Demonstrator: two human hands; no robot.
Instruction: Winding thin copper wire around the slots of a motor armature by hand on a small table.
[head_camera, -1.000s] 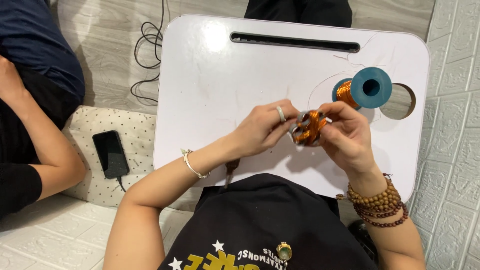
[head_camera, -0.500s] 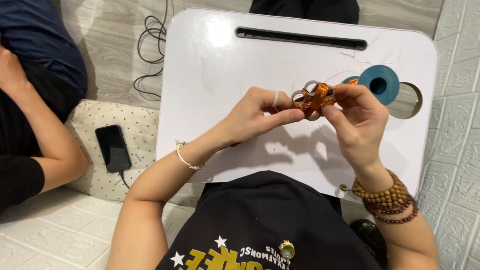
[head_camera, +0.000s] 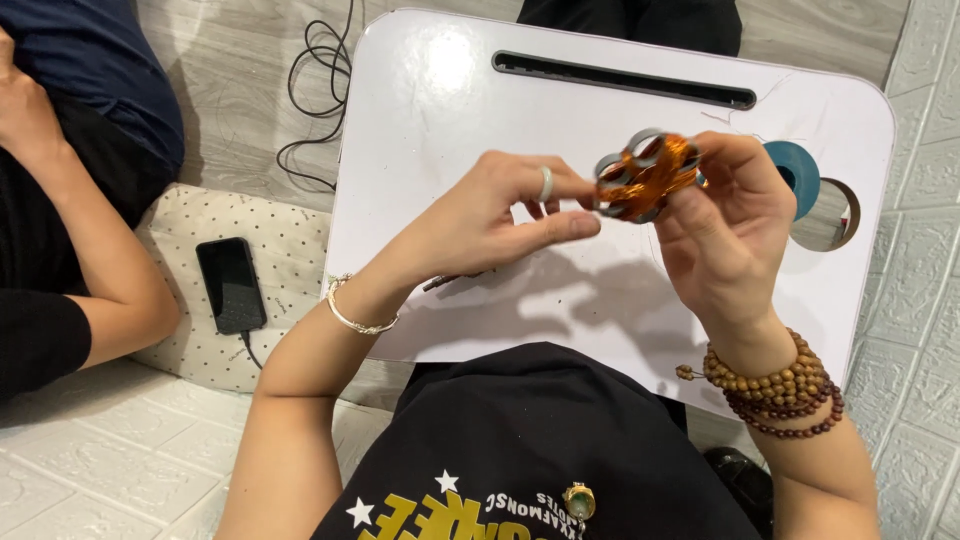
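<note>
Both hands are raised over a white lap table. My right hand grips a small part with metal rings wrapped in copper-coloured wire. My left hand, a ring on one finger, pinches at the left side of that part with thumb and forefinger; whether it holds a wire strand is too fine to tell. A teal spool stands behind my right hand, next to a round hole in the table.
A long slot runs along the table's far edge. A black phone lies on a dotted cushion to the left, with black cables on the floor. Another person's arm rests at far left.
Both hands have lifted the wire-wrapped part up and away from the table top, toward the camera. The spool is now mostly hidden behind my right hand.
</note>
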